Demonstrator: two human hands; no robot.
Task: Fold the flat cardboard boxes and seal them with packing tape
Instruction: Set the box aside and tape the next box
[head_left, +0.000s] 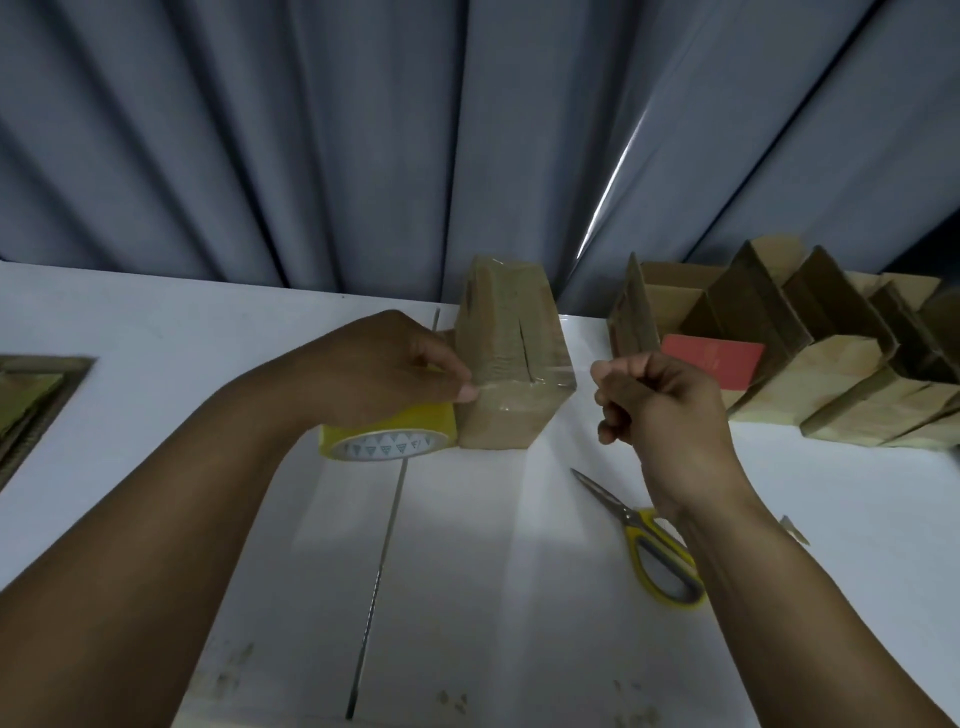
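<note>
Head view is showing you working on a small cardboard box (511, 364) that is standing on the white worktop (156, 338) between your two hands. Its long axis is running away from you, and its near end is facing you. Your left hand (384, 364) is gripping the yellow packing tape roll (387, 436) against the box's left side, with a fingertip pressing onto the near top edge. A glossy band of clear tape is crossing that edge from left to right, at right angles to the long axis. Your right hand (660, 400) is hovering just beside the box's right corner, not touching it. Its fingers are curled in with the thumb against the forefinger, and I cannot tell whether a tape end is lying between them. The left hand is the nearer one, so the strip is probably being anchored there. The yellow-handled scissors (644, 535) are lying under your right wrist.
</note>
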